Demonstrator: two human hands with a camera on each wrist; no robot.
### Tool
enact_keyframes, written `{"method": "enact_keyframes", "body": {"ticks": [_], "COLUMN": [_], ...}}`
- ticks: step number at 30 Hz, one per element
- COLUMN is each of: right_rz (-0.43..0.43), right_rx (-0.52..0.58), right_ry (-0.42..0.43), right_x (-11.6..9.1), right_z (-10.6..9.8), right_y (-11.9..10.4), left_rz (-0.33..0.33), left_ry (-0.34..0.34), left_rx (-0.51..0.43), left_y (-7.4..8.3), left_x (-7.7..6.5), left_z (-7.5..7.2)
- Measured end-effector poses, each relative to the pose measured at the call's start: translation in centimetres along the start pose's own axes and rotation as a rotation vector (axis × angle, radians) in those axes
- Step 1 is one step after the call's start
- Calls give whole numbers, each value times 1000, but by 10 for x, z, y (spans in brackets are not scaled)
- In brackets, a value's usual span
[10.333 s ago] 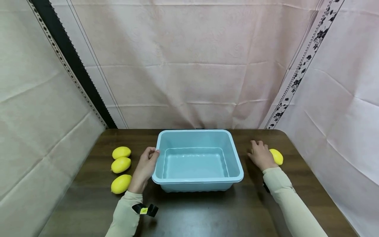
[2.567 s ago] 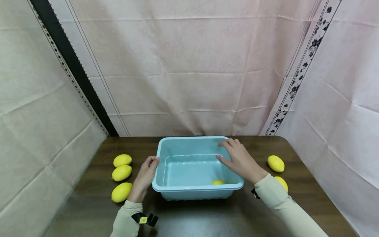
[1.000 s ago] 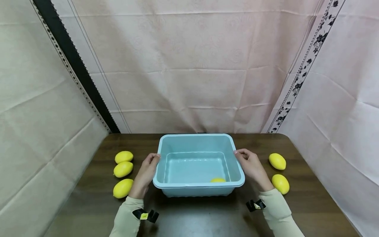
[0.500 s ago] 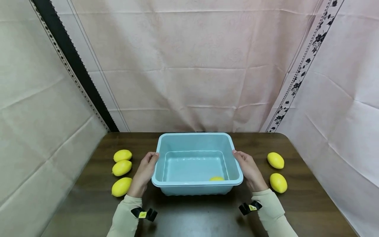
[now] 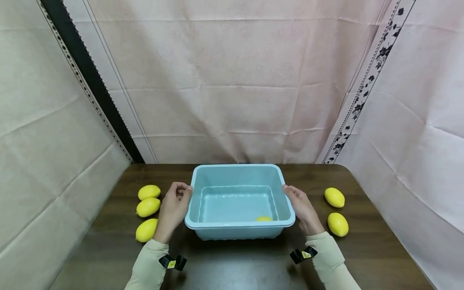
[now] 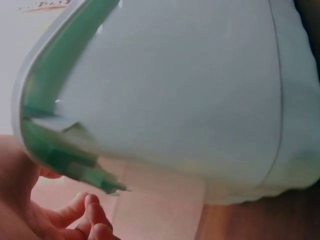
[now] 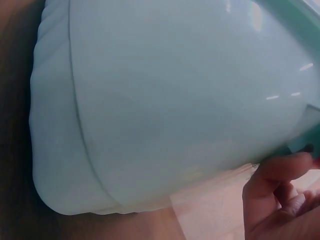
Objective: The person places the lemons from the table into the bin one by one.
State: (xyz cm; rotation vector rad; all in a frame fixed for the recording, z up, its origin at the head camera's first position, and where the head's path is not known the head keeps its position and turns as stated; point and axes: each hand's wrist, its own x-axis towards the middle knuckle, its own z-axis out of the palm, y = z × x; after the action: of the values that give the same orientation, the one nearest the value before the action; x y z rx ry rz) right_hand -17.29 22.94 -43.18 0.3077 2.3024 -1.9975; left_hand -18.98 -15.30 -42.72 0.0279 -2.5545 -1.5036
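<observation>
A light blue plastic basin (image 5: 241, 225) stands mid-table, with one lemon (image 5: 264, 218) inside near its front right corner, partly hidden by the front wall. At the basin's left rim is my left hand (image 5: 173, 210), its fingers loosely bent and apart from the wall in the left wrist view; whether the thumb still touches the rim is unclear. My right hand (image 5: 303, 209) pinches the right rim, a bent finger (image 7: 285, 167) showing beneath it in the right wrist view. Three lemons (image 5: 148, 207) lie in a column left of my left hand. Two more lemons (image 5: 338, 224) lie right of my right hand.
The dark wooden table (image 5: 232, 268) has rounded far corners. Pale cloth (image 5: 232, 100) hangs behind it and on both sides. Each wrist wears a small black camera on a strap, the left camera (image 5: 179, 262) close to the table.
Earlier, the right hand moved from the right-hand lemons over the basin, and a lemon appeared inside. It then took the right rim. Just now the left fingers lifted and loosened at the left rim.
</observation>
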Motion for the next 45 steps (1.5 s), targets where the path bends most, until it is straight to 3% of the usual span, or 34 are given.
{"method": "enact_keyframes", "body": {"ticks": [6,13,17,21,29,36,45], "right_rz": [4,-7,25,45,15,61,58], "right_rx": [29,58,60,63,99,96,139], "right_ry": [10,-4,-12,-30,-30,-10,-34], "right_x": [2,1,-1,-2,5,2,5], "right_z": [1,3,1,1,3,-2,2], "right_y": [4,5,9,12,9,11,12], "left_rz": [83,211,266,271,322,255,118], "left_ry": [-14,-21,-56,-101,-161,-204,-335], "left_rx": [88,218,296,371,556,688,669], "left_y": [6,13,2,-12,-38,-63,-81], "left_x": [-3,-16,-25,-31,-28,-27,-19], "left_z": [-13,-36,-45,-55,-73,-74,-77]}}
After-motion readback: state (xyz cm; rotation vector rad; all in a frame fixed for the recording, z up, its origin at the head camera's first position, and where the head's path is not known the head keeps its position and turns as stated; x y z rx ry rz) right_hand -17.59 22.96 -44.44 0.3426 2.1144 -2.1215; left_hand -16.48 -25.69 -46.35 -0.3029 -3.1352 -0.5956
